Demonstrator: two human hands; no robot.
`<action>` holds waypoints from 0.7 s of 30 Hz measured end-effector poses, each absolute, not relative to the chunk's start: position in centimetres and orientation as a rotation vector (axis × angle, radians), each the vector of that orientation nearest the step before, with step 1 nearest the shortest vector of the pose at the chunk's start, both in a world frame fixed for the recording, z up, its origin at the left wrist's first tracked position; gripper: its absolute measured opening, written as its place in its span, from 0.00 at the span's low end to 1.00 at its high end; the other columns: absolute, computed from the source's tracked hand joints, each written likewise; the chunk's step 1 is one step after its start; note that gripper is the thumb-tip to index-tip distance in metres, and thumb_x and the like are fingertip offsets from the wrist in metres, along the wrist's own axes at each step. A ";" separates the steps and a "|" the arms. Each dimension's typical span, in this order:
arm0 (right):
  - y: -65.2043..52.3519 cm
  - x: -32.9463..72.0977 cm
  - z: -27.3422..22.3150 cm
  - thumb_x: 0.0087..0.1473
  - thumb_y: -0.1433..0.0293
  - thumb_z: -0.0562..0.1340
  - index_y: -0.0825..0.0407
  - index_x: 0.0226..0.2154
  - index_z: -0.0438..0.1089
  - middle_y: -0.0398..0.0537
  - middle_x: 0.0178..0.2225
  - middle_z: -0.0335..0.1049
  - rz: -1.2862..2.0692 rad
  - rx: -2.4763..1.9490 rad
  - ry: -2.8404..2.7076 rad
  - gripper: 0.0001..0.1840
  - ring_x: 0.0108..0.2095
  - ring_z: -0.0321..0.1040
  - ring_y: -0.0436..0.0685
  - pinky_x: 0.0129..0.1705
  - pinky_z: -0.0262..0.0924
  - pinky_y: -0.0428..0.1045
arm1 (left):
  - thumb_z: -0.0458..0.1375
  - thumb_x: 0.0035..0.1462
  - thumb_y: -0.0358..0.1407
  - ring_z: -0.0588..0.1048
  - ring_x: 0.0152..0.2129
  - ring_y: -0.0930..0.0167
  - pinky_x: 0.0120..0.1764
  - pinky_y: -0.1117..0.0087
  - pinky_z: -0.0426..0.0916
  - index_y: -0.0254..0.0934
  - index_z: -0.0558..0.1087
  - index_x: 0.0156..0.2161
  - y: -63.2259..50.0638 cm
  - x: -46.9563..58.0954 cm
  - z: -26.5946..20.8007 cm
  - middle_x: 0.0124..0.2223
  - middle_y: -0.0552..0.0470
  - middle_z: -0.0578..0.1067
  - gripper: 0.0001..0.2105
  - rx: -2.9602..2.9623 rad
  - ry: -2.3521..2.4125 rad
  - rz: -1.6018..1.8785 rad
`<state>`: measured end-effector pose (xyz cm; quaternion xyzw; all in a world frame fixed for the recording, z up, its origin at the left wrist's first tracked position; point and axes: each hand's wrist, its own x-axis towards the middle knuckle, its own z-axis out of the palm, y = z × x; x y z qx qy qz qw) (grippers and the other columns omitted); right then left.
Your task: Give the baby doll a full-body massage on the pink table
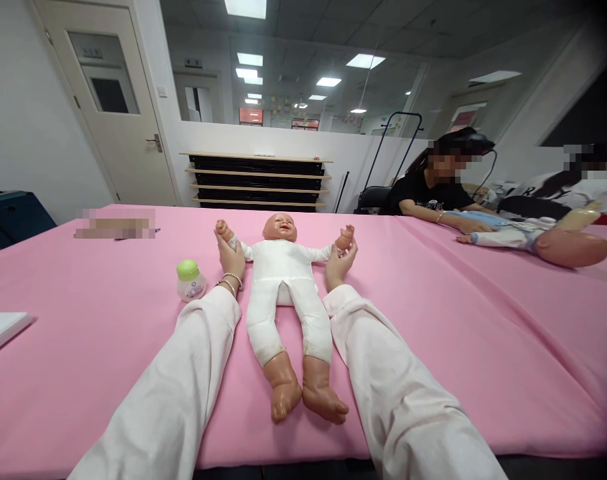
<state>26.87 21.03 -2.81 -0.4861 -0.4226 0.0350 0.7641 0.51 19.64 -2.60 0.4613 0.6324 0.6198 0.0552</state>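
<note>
Pale sleeves (168,393) at 7 and 5 o'clock lead to left hand (232,261) and right hand (340,265), each wrapped round one arm of the doll (283,267), face-up on the tabletop (433,373), head at 12; left-arm swing toward 9 could tip the jar (191,283) just beside it.

On my feed, L sleeve (183,373) & R sleeve (398,380) = long, off-wht w/ v. slight pink tint, plain fabric, loose cut, lots of creases, wide cuffs (342,298). Nr L hand (232,260) I see 2 bracelets: beaded one (240,279) + thin, smooth band (228,285).
</note>
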 end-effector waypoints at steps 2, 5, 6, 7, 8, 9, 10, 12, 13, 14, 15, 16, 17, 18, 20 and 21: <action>20.4 26.2 -2.2 0.48 0.68 0.57 0.53 0.53 0.56 0.55 0.49 0.60 0.018 -1.055 -1.034 0.28 0.50 0.60 0.57 0.51 0.57 0.57 | 0.50 0.56 0.34 0.65 0.51 0.58 0.48 0.56 0.64 0.40 0.37 0.64 19.3 0.9 -2.2 0.60 0.42 0.59 0.35 1.619 1.902 1.794; 19.7 25.4 -1.9 0.49 0.70 0.57 0.50 0.51 0.60 0.52 0.47 0.60 -0.040 -1.037 -1.274 0.25 0.50 0.59 0.56 0.53 0.56 0.55 | 0.48 0.55 0.32 0.67 0.49 0.60 0.46 0.58 0.65 0.39 0.39 0.64 19.1 1.3 -1.9 0.58 0.43 0.62 0.34 1.914 1.823 1.681; 19.5 25.2 -1.9 0.50 0.70 0.56 0.49 0.51 0.62 0.52 0.48 0.59 -0.049 -1.032 -1.359 0.24 0.51 0.59 0.56 0.54 0.55 0.55 | 0.48 0.55 0.31 0.66 0.49 0.61 0.47 0.59 0.65 0.39 0.40 0.64 19.1 1.4 -1.9 0.57 0.44 0.62 0.33 2.004 1.787 1.656; 19.5 25.0 -2.0 0.50 0.70 0.55 0.49 0.50 0.63 0.52 0.49 0.58 -0.049 -1.031 -1.441 0.22 0.51 0.58 0.56 0.55 0.54 0.54 | 0.48 0.55 0.29 0.66 0.50 0.63 0.48 0.60 0.64 0.40 0.42 0.64 19.2 1.4 -1.9 0.57 0.45 0.63 0.32 2.090 1.755 1.630; 19.5 24.9 -2.0 0.51 0.70 0.55 0.49 0.49 0.64 0.52 0.50 0.57 -0.039 -1.035 -1.520 0.21 0.52 0.57 0.56 0.55 0.54 0.54 | 0.47 0.54 0.28 0.65 0.50 0.63 0.49 0.60 0.63 0.41 0.45 0.63 19.2 1.5 -1.9 0.57 0.46 0.63 0.32 2.168 1.738 1.593; 19.5 24.8 -2.1 0.52 0.70 0.54 0.49 0.49 0.65 0.52 0.52 0.55 -0.019 -1.040 -1.595 0.20 0.53 0.56 0.56 0.56 0.53 0.54 | 0.47 0.54 0.27 0.64 0.51 0.64 0.49 0.60 0.62 0.42 0.48 0.63 19.2 1.6 -1.9 0.57 0.47 0.63 0.31 2.240 1.741 1.541; 19.5 24.7 -2.1 0.53 0.70 0.53 0.49 0.48 0.66 0.52 0.53 0.54 0.006 -1.044 -1.660 0.19 0.54 0.55 0.56 0.56 0.53 0.54 | 0.47 0.53 0.26 0.64 0.50 0.63 0.50 0.60 0.61 0.44 0.51 0.62 19.2 1.7 -1.9 0.57 0.48 0.63 0.30 2.303 1.761 1.477; 19.6 24.5 -2.1 0.55 0.69 0.51 0.49 0.47 0.67 0.51 0.54 0.55 0.055 -1.040 -1.750 0.18 0.55 0.54 0.57 0.57 0.52 0.55 | 0.46 0.53 0.25 0.64 0.49 0.62 0.48 0.59 0.61 0.47 0.56 0.60 19.1 1.9 -1.9 0.57 0.49 0.64 0.29 2.401 1.829 1.342; 19.6 24.4 -2.0 0.55 0.68 0.51 0.50 0.47 0.68 0.51 0.54 0.55 0.077 -1.038 -1.773 0.18 0.55 0.54 0.58 0.57 0.51 0.55 | 0.46 0.53 0.24 0.64 0.48 0.62 0.48 0.59 0.61 0.48 0.57 0.59 19.0 2.0 -1.9 0.57 0.49 0.64 0.28 2.441 1.859 1.284; 19.6 24.3 -1.9 0.56 0.67 0.50 0.50 0.47 0.68 0.51 0.54 0.56 0.098 -1.036 -1.786 0.19 0.55 0.54 0.58 0.58 0.50 0.55 | 0.46 0.54 0.24 0.64 0.48 0.62 0.47 0.59 0.61 0.49 0.58 0.59 18.9 2.1 -1.9 0.56 0.50 0.64 0.28 2.479 1.879 1.232; 19.6 24.2 -1.8 0.56 0.66 0.50 0.50 0.47 0.68 0.52 0.54 0.57 0.118 -1.036 -1.792 0.19 0.55 0.55 0.58 0.58 0.49 0.55 | 0.45 0.54 0.25 0.63 0.47 0.62 0.46 0.59 0.61 0.51 0.59 0.58 18.9 2.2 -1.9 0.56 0.50 0.64 0.28 2.511 1.892 1.190; 19.6 24.1 -1.7 0.57 0.66 0.49 0.51 0.47 0.69 0.52 0.54 0.57 0.139 -1.038 -1.793 0.20 0.55 0.54 0.58 0.58 0.49 0.56 | 0.45 0.55 0.25 0.63 0.47 0.62 0.46 0.59 0.60 0.52 0.60 0.57 18.8 2.2 -1.9 0.56 0.51 0.64 0.27 2.536 1.901 1.154; 19.6 24.0 -1.6 0.57 0.65 0.49 0.51 0.46 0.69 0.53 0.54 0.58 0.161 -1.041 -1.789 0.20 0.55 0.54 0.59 0.58 0.48 0.56 | 0.46 0.55 0.25 0.63 0.47 0.62 0.46 0.59 0.60 0.53 0.60 0.57 18.7 2.3 -1.8 0.56 0.51 0.64 0.27 2.554 1.906 1.123; 19.6 23.9 -1.6 0.57 0.64 0.49 0.51 0.46 0.69 0.53 0.54 0.58 0.180 -1.041 -1.783 0.20 0.55 0.54 0.59 0.58 0.47 0.57 | 0.46 0.55 0.26 0.63 0.47 0.62 0.46 0.59 0.60 0.54 0.60 0.57 18.7 2.3 -1.8 0.56 0.51 0.64 0.26 2.565 1.906 1.102; 19.6 23.8 -1.5 0.56 0.63 0.50 0.51 0.44 0.71 0.52 0.53 0.60 0.221 -1.026 -1.749 0.19 0.55 0.54 0.59 0.58 0.47 0.58 | 0.46 0.55 0.26 0.62 0.47 0.61 0.45 0.59 0.60 0.55 0.60 0.56 18.7 2.4 -1.8 0.56 0.51 0.64 0.26 2.560 1.897 1.098; 19.6 23.7 -1.5 0.56 0.63 0.51 0.50 0.43 0.71 0.52 0.52 0.61 0.243 -1.007 -1.714 0.18 0.55 0.55 0.58 0.58 0.47 0.58 | 0.46 0.56 0.27 0.62 0.47 0.61 0.45 0.59 0.59 0.55 0.60 0.56 18.7 2.4 -1.8 0.56 0.51 0.64 0.26 2.551 1.887 1.112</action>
